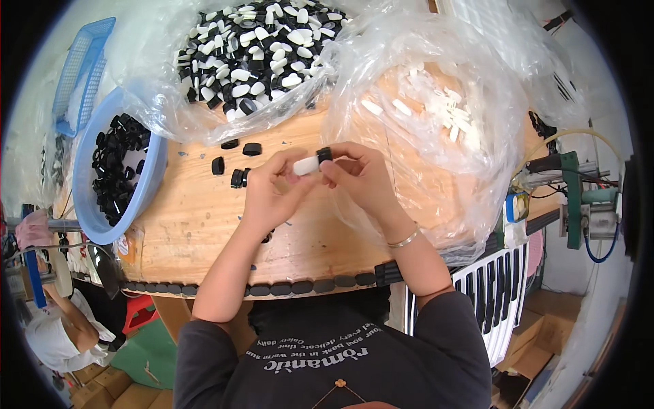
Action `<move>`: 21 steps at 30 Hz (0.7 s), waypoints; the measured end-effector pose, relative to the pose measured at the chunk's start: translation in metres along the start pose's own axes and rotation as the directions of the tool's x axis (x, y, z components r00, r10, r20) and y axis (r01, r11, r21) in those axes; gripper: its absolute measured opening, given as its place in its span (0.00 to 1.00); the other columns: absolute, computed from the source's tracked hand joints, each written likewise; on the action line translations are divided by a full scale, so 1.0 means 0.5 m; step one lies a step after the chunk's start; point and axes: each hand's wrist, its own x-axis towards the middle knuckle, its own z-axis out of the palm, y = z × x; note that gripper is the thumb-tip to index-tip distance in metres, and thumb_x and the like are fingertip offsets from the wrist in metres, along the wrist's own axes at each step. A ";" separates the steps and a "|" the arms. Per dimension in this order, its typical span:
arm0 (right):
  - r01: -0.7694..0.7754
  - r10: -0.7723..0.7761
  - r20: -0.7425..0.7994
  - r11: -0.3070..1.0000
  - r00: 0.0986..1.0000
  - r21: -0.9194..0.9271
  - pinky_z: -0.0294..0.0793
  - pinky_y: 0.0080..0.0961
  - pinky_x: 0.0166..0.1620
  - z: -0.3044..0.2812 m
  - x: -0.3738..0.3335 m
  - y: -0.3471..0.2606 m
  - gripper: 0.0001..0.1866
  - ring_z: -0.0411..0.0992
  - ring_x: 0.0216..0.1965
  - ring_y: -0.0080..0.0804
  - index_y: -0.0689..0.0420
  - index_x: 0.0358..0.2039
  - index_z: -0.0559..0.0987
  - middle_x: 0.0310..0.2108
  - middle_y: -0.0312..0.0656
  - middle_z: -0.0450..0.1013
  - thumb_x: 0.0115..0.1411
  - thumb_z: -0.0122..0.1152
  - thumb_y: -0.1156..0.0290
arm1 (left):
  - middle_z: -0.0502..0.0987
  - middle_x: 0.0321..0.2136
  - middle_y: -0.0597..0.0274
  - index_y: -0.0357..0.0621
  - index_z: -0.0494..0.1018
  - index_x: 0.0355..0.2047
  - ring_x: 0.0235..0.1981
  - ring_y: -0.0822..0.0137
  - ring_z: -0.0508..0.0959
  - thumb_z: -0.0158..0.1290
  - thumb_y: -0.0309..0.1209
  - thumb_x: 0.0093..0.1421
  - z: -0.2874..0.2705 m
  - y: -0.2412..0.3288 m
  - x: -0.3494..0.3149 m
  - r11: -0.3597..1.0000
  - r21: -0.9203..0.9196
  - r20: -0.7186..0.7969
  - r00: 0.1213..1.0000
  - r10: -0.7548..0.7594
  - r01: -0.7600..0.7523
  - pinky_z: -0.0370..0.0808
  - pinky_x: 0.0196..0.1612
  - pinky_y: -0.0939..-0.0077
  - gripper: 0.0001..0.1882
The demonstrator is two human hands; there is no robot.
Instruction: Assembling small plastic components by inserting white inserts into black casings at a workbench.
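Note:
Over the middle of the wooden table [184, 232] my two hands meet. My left hand [272, 191] pinches a white oval plastic piece [306, 166] between thumb and fingers. Against its right end sits a black round cap [325, 155], gripped by my right hand [361, 176]; whether the two are joined I cannot tell. Several loose black caps [252, 148] lie on the table beyond my left hand. To their left stands a blue basin [155, 163] of black caps. Right of my right hand, white plastic pieces [449, 112] lie in a clear plastic bag [436, 198].
A large heap of black caps with white pieces [259, 58] lies on plastic sheeting at the back. Dark oval pieces [279, 289] line the table's front edge. A clamp-like machine [579, 194] with hoses stands at the right. At lower left is another person [65, 324].

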 end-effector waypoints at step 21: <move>0.261 -0.372 -0.187 0.860 0.909 -0.439 0.74 0.21 0.43 0.004 0.189 -0.166 0.30 0.76 0.40 0.26 0.65 0.56 0.68 0.48 0.51 0.73 0.55 0.66 0.67 | 0.75 0.22 0.57 0.37 0.73 0.30 0.21 0.60 0.74 0.57 0.26 0.54 -0.134 -0.050 0.053 0.854 0.509 -0.097 0.993 -0.070 0.110 0.70 0.27 0.70 0.06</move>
